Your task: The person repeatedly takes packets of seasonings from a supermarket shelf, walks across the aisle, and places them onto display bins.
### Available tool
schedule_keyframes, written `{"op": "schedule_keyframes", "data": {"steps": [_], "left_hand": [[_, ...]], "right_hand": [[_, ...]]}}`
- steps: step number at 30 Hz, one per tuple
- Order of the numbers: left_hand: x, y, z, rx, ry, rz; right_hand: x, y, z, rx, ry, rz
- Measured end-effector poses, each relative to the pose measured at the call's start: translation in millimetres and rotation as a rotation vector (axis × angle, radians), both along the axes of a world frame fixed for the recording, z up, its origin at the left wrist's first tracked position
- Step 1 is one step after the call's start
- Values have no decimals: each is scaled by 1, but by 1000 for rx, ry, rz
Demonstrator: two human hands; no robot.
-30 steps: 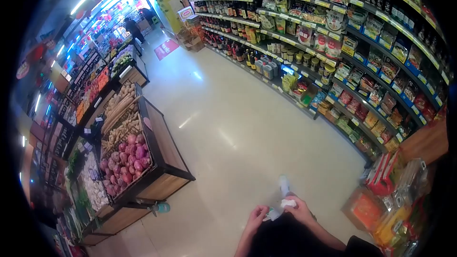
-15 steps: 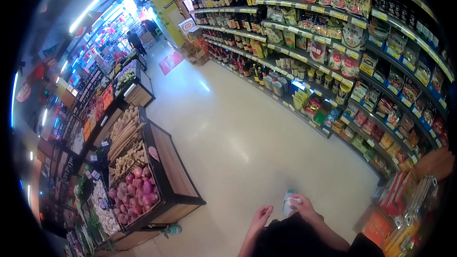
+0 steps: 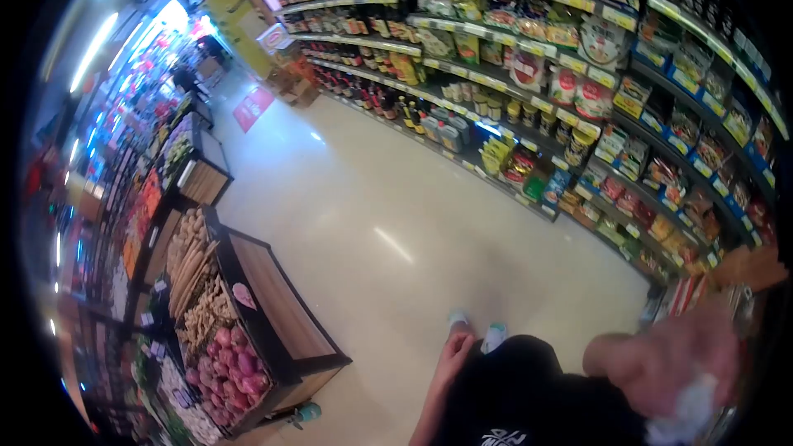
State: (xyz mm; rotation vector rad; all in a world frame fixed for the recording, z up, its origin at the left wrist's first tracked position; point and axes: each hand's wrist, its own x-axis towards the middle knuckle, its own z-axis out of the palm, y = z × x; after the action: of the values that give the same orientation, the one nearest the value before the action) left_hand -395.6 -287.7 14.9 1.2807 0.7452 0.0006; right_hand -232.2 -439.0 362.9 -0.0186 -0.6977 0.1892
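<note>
My left hand (image 3: 456,353) hangs low at the bottom centre, near the dark clothing (image 3: 529,396), its fingers curled together. What it holds, if anything, is too small to make out. My right hand (image 3: 681,355) is raised at the lower right and smeared by motion. A crumpled white item (image 3: 695,405) is in its grip, blurred and partly cut by the dark edge of the view. Beyond my left hand, the tips of two light shoes (image 3: 494,337) show on the floor.
A produce stand with red onions (image 3: 227,372) and ginger (image 3: 205,310) stands at the left. Shelves of packaged goods (image 3: 529,74) run along the right side. Pale floor (image 3: 363,198) lies between them. A person in dark clothes (image 3: 184,78) is far down the aisle.
My right hand has moved right and closer to the camera with the white item. My left hand has shifted slightly, now apart from the right. The view has turned, and shelves and stand sit further left.
</note>
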Motion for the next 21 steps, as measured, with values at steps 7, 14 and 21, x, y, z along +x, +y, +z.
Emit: {"op": "schedule_keyframes", "data": {"steps": [7,14,21], "left_hand": [[45,50,-13,-63,57,-16],[113,130,21,-78,40,-27],[161,225,17,41,36,-43]], "right_hand": [[55,55,37,-29,-96,103],[99,128,29,125,69,-260],[184,230,-87,-691,123,-103]]}}
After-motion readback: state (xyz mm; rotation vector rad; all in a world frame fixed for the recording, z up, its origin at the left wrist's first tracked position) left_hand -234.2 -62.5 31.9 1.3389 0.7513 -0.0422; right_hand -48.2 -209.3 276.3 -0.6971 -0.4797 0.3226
